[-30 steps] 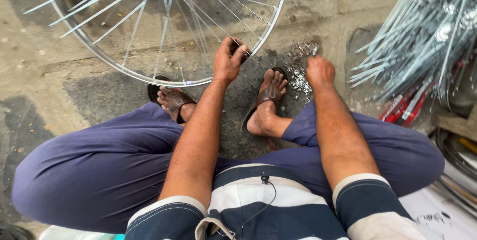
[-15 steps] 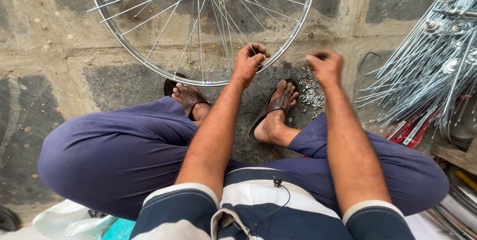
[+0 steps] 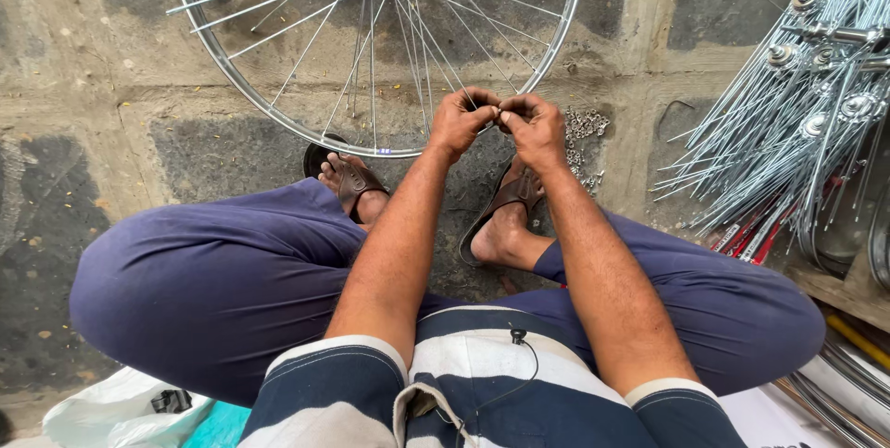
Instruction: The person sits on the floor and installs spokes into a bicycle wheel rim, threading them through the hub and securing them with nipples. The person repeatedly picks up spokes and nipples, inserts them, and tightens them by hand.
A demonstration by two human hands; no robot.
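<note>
Pinching together, the left hand [image 3: 461,122] and right hand [image 3: 535,128] met fingertip to fingertip over a tiny metal piece [image 3: 498,114], mostly hidden. The wheel rim [image 3: 556,36] stood just beyond the fingers, with loose nipples [image 3: 586,124] right of them.

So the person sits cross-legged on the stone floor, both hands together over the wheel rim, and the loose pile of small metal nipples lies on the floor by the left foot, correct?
Not quite. In the head view the pile of small metal nipples lies beside the right hand and right foot, not the left foot. The rest holds: the left hand meets the right over the wheel rim.
</note>
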